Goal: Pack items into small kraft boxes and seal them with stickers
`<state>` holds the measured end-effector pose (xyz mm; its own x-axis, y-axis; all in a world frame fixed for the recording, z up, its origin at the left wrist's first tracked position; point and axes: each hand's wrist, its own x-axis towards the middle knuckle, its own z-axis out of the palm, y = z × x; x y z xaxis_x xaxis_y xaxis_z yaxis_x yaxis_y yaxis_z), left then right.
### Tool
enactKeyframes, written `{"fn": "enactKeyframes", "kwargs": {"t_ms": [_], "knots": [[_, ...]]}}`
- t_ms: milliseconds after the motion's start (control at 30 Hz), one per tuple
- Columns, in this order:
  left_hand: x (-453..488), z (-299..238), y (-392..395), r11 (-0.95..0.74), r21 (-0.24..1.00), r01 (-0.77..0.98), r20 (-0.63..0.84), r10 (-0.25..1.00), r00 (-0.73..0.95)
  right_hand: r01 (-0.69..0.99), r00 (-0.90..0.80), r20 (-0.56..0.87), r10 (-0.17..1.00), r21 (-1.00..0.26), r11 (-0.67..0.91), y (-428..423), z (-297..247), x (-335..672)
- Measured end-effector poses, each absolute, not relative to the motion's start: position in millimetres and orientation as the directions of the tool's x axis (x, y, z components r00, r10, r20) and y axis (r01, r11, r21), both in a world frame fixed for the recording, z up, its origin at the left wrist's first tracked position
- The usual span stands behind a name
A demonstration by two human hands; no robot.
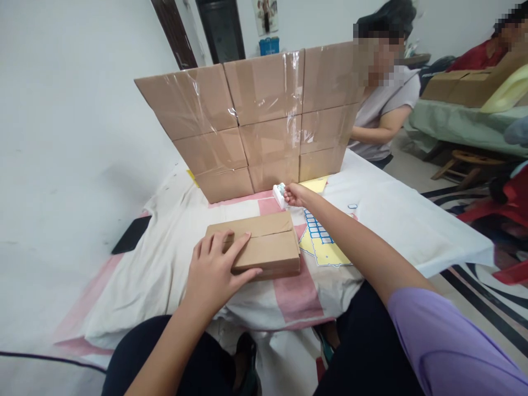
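A flat brown cardboard box (268, 242) lies on the cloth-covered table (396, 214) in front of me. My left hand (216, 269) rests on the box's near left corner, fingers spread flat over its top. My right hand (295, 194) reaches further back, fingers pinched on a small pale green piece at a little white tray (279, 196). A yellow sheet with a blue grid of squares (322, 242) lies under my right forearm, right of the box.
A wall of taped cardboard boxes (264, 121) stands across the table's far side. Another person (383, 104) sits behind it at the right. A black phone (132, 235) lies at the table's left edge. More boxes (462, 88) sit on a bed at the right.
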<state>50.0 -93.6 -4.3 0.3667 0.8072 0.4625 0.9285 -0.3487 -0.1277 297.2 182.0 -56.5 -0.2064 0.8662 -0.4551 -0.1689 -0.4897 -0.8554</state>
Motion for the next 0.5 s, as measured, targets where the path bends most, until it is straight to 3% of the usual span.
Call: {"fn": "enactKeyframes", "kwargs": {"t_ms": [500], "knots": [[45, -7, -95, -0.364, -0.099, 0.926, 0.467, 0.805, 0.366, -0.344, -0.08, -0.322, 0.943, -0.879, -0.33, 163, -62, 290]]}}
